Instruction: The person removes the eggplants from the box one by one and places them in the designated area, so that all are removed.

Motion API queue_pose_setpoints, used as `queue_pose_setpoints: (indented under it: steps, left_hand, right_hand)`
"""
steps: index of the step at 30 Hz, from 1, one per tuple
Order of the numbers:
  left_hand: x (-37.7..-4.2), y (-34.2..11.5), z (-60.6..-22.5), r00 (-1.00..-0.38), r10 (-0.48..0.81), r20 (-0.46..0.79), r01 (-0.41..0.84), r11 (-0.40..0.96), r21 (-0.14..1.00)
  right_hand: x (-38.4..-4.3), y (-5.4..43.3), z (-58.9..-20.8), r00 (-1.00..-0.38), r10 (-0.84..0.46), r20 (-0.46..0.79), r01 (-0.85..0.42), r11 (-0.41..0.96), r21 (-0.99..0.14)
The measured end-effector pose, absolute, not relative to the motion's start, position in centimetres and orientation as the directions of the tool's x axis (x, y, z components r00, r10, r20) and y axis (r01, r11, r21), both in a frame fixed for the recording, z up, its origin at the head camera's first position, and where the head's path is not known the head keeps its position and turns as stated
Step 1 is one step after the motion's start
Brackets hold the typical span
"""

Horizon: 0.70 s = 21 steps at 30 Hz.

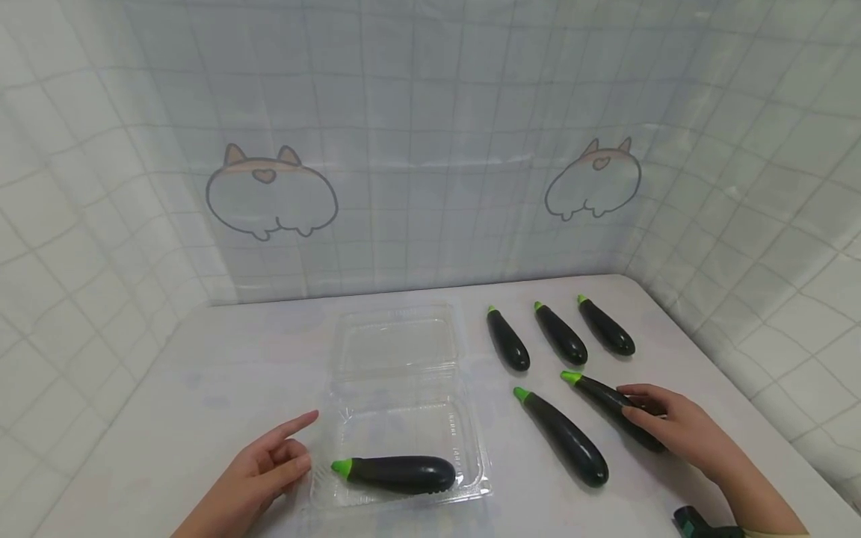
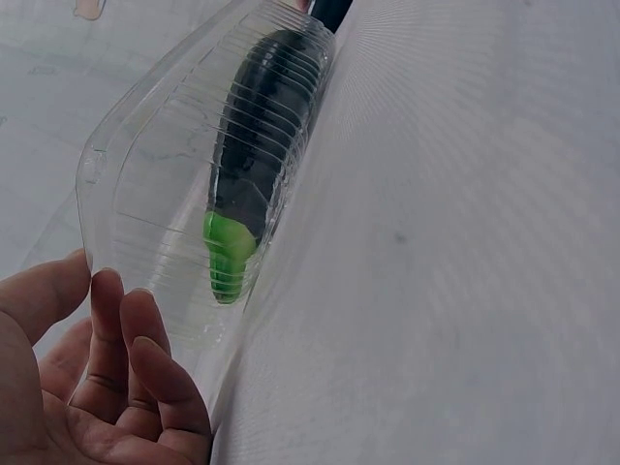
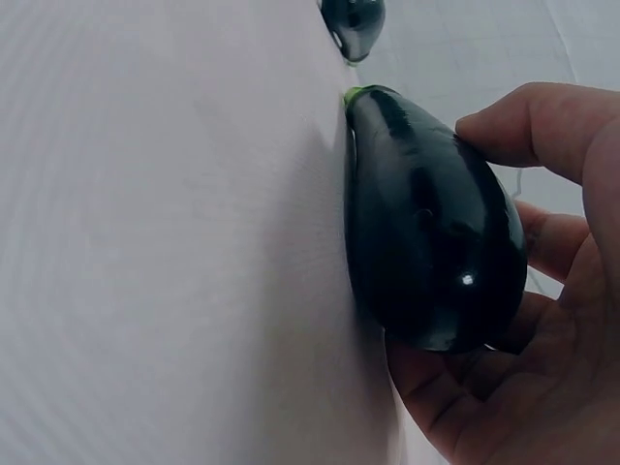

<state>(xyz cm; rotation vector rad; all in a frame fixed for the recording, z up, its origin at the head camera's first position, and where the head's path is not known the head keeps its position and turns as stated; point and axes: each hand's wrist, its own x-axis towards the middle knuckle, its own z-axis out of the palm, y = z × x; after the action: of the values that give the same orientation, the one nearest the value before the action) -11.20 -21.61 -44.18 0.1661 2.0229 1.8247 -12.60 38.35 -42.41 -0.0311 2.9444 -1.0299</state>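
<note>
My right hand (image 1: 679,430) grips a dark eggplant (image 1: 602,396) with a bright green stem, lying on the table at the right. In the right wrist view thumb and fingers sit around the glossy eggplant (image 3: 426,223), which lies against the tabletop. At the left edge of an open clear plastic clamshell box (image 1: 474,456), my left hand (image 1: 262,467) has its index finger stretched out and the others loosely bent. In the left wrist view its fingertips are at the box rim; whether they touch it I cannot tell. One eggplant (image 1: 403,474) lies sideways inside the box's near half.
Another eggplant (image 1: 565,437) lies between the box and my right hand. Behind are three more: a left one (image 1: 507,340), a middle one (image 1: 561,334) and a right one (image 1: 607,326). The box lid (image 1: 397,347) lies folded back. Grid-patterned curtains (image 1: 430,149) surround the table.
</note>
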Motion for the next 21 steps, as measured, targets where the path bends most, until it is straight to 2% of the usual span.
queue_pose_setpoints:
  steps: [4,12,21]
  left_hand:
    - [-11.16,-21.41,-44.07,-0.916,0.340,-0.214,-0.168,0.159,0.973]
    - [-11.14,-21.58,-44.77,-0.899,0.424,-0.107,-0.085,0.071,0.994]
    - [-11.25,-21.66,-44.75,-0.903,0.409,-0.136,-0.115,0.075,0.991]
  right_hand:
    - [-12.71,38.48,-42.38,-0.999,-0.032,-0.021,-0.012,0.782,-0.623]
    - [-12.38,38.69,-42.47,-0.999,-0.032,-0.016,-0.016,0.800,-0.600]
    - [-12.41,38.67,-42.54,-0.999,-0.034,0.000,-0.027,0.796,-0.605]
